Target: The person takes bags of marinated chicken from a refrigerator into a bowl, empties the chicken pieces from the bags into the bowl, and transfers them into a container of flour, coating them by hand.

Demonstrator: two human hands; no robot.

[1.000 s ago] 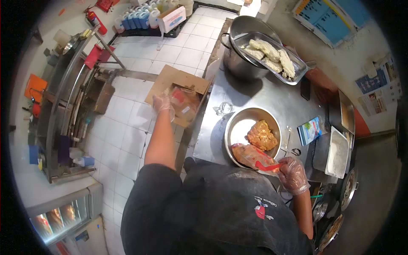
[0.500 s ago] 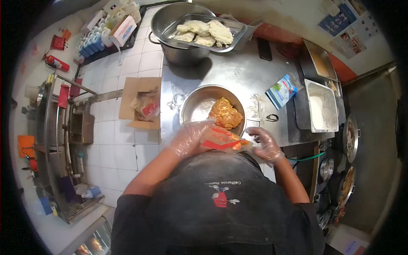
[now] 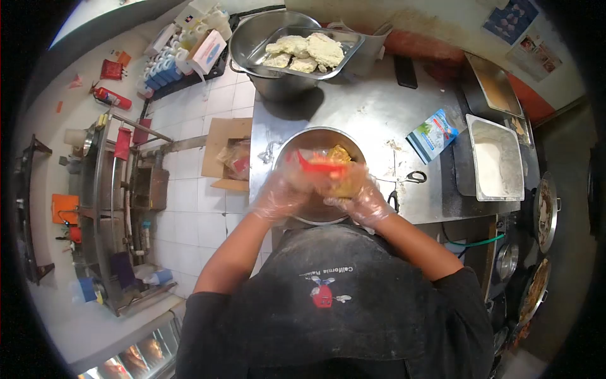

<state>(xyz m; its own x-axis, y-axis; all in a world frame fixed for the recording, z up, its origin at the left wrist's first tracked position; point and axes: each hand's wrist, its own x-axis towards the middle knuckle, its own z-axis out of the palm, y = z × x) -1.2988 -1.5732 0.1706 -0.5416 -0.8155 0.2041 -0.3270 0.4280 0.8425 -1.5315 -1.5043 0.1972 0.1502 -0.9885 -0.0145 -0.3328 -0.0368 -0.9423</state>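
Note:
Both hands wear clear plastic gloves and are raised over a round steel bowl point(image 3: 319, 218) on the metal table. My left hand point(image 3: 283, 188) grips one side of a clear bag with a red strip point(image 3: 319, 165), and my right hand point(image 3: 365, 201) holds its other side. Motion blurs the bag and the fingertips. Behind the bag, a piece of yellow-orange marinated meat point(image 3: 339, 153) shows partly inside the bowl.
A tray of pale coated pieces point(image 3: 348, 43) rests on a large pot point(image 3: 278, 88). Rightward on the table point(image 3: 353, 114) are a blue packet point(image 3: 433, 135), scissors point(image 3: 415, 177), a dark phone point(image 3: 405, 72) and a container of white powder point(image 3: 497, 161). An open cardboard box point(image 3: 218, 148) stands left.
My left hand came back from the cardboard box to the bag. Since then both hands have lifted the bag over the bowl, and my right hand has closed on it.

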